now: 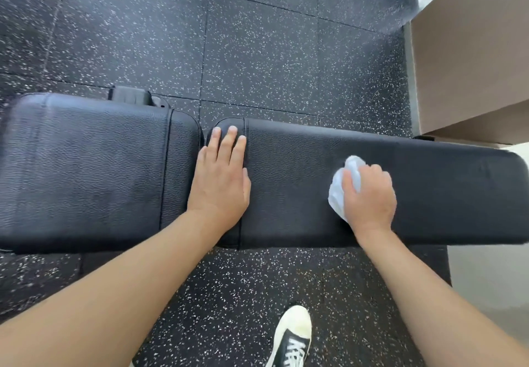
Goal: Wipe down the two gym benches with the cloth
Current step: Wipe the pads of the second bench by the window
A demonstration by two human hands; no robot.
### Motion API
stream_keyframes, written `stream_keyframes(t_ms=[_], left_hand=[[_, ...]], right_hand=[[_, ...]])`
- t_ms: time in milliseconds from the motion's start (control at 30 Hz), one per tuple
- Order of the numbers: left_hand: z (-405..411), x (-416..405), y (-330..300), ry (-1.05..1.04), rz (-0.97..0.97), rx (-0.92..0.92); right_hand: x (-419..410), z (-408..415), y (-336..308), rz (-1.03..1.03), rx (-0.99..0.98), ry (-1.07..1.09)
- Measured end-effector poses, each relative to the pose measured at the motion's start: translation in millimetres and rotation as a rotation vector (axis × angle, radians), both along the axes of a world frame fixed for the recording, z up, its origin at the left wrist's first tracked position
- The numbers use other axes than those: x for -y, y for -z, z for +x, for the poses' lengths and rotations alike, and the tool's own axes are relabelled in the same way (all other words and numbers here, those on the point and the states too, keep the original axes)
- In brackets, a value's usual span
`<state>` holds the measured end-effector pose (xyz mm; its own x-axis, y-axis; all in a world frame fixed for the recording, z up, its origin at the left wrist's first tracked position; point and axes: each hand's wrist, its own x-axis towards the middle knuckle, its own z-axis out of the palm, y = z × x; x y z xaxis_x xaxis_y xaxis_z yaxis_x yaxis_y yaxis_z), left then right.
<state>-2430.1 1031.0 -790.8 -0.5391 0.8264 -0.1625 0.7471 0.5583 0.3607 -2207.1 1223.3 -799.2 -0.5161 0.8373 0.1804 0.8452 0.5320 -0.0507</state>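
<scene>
A black padded gym bench lies across the view in two parts: a seat pad (86,172) on the left and a long back pad (443,195) on the right, with a narrow gap between them. My left hand (220,177) rests flat on the left end of the long pad, fingers straight and pointing away from me. My right hand (369,195) grips a crumpled white cloth (339,192) and presses it onto the middle of the long pad. The cloth sticks out to the left of and above my fingers. Only this one bench is in view.
Black rubber floor tiles with white specks (257,51) lie all around the bench. A tan box-like block (472,51) stands at the far right. My shoe (292,338) is on the floor in front of the bench. A black bracket (130,96) shows behind the seat pad.
</scene>
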Motion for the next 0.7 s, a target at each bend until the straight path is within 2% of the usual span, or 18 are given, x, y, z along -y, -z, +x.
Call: stream_keyframes(t_ms=[67, 100, 133, 200, 300, 433, 700], left_hand=[[4.8, 9.5, -6.7, -0.003, 0.029, 0.06], [6.7, 14.5, -10.7, -0.009, 0.057, 0.101], [7.6, 18.3, -14.7, -0.017, 0.092, 0.145], [7.1, 21.5, -22.5, -0.045, 0.159, 0.203], [15.1, 11.3, -35.4, -0.019, 0.192, 0.215], [45.0, -24.0, -46.8, 0.13, 0.176, 0.202], [112.7, -137.8, -25.3, 0.252, 0.107, 0.012]], right_hand=[[19.5, -43.1, 1.4, -0.025, -0.032, 0.163], [32.0, -64.9, 1.3, -0.041, -0.001, 0.149], [46.6, -84.8, -0.9, -0.052, 0.007, 0.089], [75.6, -107.6, -0.3, -0.043, -0.096, -0.077], [93.0, -100.8, 3.1, -0.014, -0.217, -0.263], [61.8, -42.3, 3.3, 0.007, -0.256, -0.365], [-59.5, 149.0, 0.3, -0.031, -0.076, -0.01]])
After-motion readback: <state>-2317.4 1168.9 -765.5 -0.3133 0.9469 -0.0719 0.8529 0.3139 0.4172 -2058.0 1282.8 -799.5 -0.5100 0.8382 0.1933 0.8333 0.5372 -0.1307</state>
